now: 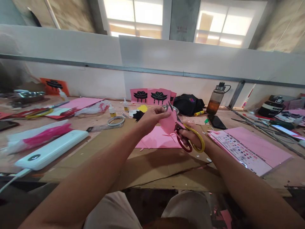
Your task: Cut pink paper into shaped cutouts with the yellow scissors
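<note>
Between thumb and fingers, my left hand [152,118] pinches a small piece of pink paper [167,123]. The fingers of my right hand [190,136] are closed round scissors [201,144] with one yellow and one red handle loop. Their dark blades point up and away from me, apart, at the right edge of the held paper. Below both hands, pink sheets and thin offcuts [154,140] lie on a brown cardboard sheet [152,165].
Pink cards with black studded shapes [160,96] lean on the back board. At the right are a bottle [215,100], a phone [216,121] and a printed packet [238,149]. A white power bank [52,149] and glue bottles [112,111] sit left.
</note>
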Demonstrator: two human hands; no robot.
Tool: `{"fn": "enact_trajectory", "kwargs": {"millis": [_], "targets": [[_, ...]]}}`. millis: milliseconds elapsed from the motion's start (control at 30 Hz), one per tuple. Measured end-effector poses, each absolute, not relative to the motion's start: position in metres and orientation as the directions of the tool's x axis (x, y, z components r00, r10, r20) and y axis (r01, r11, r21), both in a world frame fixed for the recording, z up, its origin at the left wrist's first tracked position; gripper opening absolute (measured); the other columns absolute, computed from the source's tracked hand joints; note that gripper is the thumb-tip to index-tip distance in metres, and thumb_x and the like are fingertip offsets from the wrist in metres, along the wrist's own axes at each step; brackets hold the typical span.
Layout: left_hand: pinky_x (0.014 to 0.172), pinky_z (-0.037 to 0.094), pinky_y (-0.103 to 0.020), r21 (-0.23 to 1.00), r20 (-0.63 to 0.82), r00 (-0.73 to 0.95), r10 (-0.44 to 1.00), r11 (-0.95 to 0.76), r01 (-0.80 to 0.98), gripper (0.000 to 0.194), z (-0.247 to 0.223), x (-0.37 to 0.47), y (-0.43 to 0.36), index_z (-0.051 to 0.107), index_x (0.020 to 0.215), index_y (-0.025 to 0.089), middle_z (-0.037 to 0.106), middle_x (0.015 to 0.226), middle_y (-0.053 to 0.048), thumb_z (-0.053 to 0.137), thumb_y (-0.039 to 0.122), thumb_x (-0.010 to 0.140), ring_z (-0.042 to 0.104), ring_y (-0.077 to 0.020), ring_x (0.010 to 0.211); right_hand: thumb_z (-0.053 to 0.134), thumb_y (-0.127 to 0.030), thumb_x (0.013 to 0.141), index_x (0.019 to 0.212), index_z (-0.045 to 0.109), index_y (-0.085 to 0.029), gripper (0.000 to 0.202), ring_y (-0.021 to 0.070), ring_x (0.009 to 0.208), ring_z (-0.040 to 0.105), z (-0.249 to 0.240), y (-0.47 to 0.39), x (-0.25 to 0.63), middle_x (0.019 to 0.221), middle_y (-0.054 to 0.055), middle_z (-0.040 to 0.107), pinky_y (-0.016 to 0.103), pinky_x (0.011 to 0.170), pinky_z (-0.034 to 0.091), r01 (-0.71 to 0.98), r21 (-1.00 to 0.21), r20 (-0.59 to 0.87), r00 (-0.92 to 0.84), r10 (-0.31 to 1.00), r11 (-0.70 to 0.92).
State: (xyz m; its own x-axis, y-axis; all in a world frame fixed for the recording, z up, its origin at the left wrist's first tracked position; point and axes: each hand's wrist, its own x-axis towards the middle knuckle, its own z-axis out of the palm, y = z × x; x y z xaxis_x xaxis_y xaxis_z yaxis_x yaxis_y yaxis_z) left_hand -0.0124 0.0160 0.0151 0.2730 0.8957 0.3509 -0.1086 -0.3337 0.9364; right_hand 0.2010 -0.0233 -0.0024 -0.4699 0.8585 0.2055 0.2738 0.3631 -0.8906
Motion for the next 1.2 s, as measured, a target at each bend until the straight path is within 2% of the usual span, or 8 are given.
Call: {"fn": "enact_trajectory", "kwargs": {"millis": [267,700,800,867,900,1000,1067,1200], "targets": [[0.054,0.032,-0.026,0.933,0.359,0.264,0.895,-0.342,-0.109,0.034,0.013,-0.012,0.017,0.057,0.064,0.018,0.050,0.066,0.001,0.079,0.042,0.070,0.043,-0.0098,0.057,0.055,-0.022,0.076,0.073,0.050,-0.021,0.006,0.0100,0.038,0.048,-0.006,-0.022,0.199,0.051,-0.004,0.054,0.019,0.036,0.037,0.225,-0.928,0.171,-0.451,0.876,0.297],[0.054,0.033,-0.025,0.938,0.347,0.267,0.899,-0.331,-0.104,0.031,0.012,-0.014,0.020,0.060,0.065,0.017,0.051,0.065,0.002,0.080,0.040,0.070,0.044,-0.0092,0.057,0.054,-0.026,0.077,0.073,0.052,-0.020,0.007,0.0082,0.031,0.038,-0.002,-0.029,0.195,0.043,-0.007,0.046,0.018,0.030,0.028,0.238,-0.928,0.171,-0.416,0.893,0.288],[0.054,0.033,-0.024,0.942,0.336,0.255,0.907,-0.325,-0.085,0.031,0.013,-0.013,0.019,0.062,0.066,0.017,0.053,0.066,0.001,0.081,0.041,0.069,0.046,-0.0091,0.057,0.054,-0.029,0.081,0.082,0.059,-0.019,0.010,0.0097,0.032,0.038,-0.003,-0.022,0.194,0.043,-0.007,0.044,0.020,0.033,0.028,0.316,-0.909,0.172,-0.312,0.934,0.273],[0.053,0.034,-0.024,0.948,0.317,0.235,0.919,-0.314,-0.049,0.032,0.015,-0.013,0.017,0.063,0.067,0.017,0.056,0.066,0.001,0.082,0.043,0.067,0.048,-0.0094,0.057,0.055,-0.028,0.082,0.089,0.062,-0.019,0.013,0.0107,0.035,0.041,-0.004,-0.012,0.197,0.047,-0.006,0.048,0.021,0.037,0.031,0.418,-0.882,0.167,-0.158,0.973,0.219],[0.053,0.034,-0.024,0.951,0.304,0.224,0.926,-0.307,-0.024,0.033,0.016,-0.013,0.015,0.063,0.067,0.017,0.057,0.066,0.001,0.082,0.044,0.066,0.049,-0.0097,0.057,0.058,-0.025,0.081,0.093,0.065,-0.019,0.015,0.0122,0.042,0.048,-0.003,-0.007,0.200,0.055,-0.003,0.056,0.022,0.042,0.036,0.503,-0.839,0.170,-0.117,0.979,0.206],[0.051,0.034,-0.024,0.956,0.272,0.200,0.941,-0.288,0.056,0.033,0.019,-0.012,0.011,0.065,0.067,0.018,0.058,0.064,0.001,0.082,0.046,0.065,0.048,-0.0096,0.054,0.062,-0.017,0.080,0.104,0.070,-0.020,0.026,0.0193,0.079,0.065,-0.003,0.006,0.211,0.090,0.007,0.073,0.025,0.065,0.045,0.754,-0.600,0.352,-0.051,0.935,0.267],[0.051,0.033,-0.024,0.950,0.273,0.196,0.942,-0.296,0.101,0.030,0.018,-0.012,0.011,0.067,0.067,0.018,0.059,0.064,0.001,0.081,0.044,0.066,0.047,-0.0091,0.054,0.060,-0.014,0.081,0.109,0.071,-0.019,0.030,0.0228,0.093,0.066,-0.004,0.012,0.218,0.105,0.011,0.073,0.026,0.074,0.045,0.852,-0.461,0.332,-0.092,0.939,0.246],[0.051,0.032,-0.024,0.932,0.281,0.206,0.937,-0.318,0.172,0.024,0.014,-0.012,0.015,0.070,0.066,0.018,0.061,0.066,-0.001,0.081,0.039,0.066,0.047,-0.0095,0.056,0.061,-0.022,0.084,0.112,0.071,-0.014,0.030,0.0280,0.096,0.067,-0.010,0.015,0.222,0.108,0.016,0.072,0.030,0.076,0.044,0.950,-0.260,0.179,-0.126,0.976,0.170]]}}
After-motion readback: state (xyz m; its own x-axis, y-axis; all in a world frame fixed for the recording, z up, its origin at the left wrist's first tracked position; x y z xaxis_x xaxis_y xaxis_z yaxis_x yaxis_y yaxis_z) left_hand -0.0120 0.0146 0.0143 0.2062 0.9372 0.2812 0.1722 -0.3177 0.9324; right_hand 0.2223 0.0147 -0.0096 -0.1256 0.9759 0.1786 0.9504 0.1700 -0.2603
